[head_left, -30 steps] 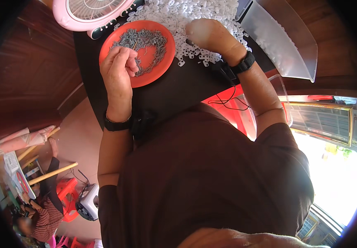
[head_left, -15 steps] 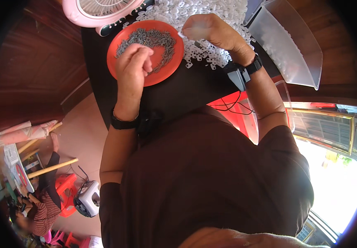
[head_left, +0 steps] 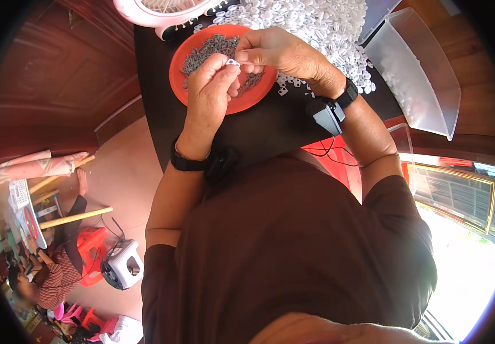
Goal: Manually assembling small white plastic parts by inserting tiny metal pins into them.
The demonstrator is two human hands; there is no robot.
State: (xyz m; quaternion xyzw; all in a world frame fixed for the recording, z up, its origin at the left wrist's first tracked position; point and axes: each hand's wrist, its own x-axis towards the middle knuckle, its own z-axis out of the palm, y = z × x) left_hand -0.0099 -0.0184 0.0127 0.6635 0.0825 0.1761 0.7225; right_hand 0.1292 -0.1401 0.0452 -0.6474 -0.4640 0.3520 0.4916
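Note:
My left hand (head_left: 212, 90) and my right hand (head_left: 279, 50) meet above an orange plate (head_left: 182, 64) that holds a heap of small dark grey screws (head_left: 207, 47). A small white plastic piece (head_left: 233, 62) is pinched between the fingertips of both hands. Whether a screw is also in my left fingers is too small to tell. Behind my right hand lies a wide pile of the same white plastic pieces (head_left: 316, 23) on the black table (head_left: 270, 129). Both wrists carry black bands.
A pink fan (head_left: 164, 10) stands at the table's far edge. A clear plastic bin (head_left: 416, 74) sits at the right. A red object with black wires (head_left: 330, 157) lies near my body. Below left on the floor are a seated person (head_left: 43, 281), red stools and a white box.
My right hand left the white pile and came back toward my left hand. The left hand rose from the plate. Both now meet on a white piece.

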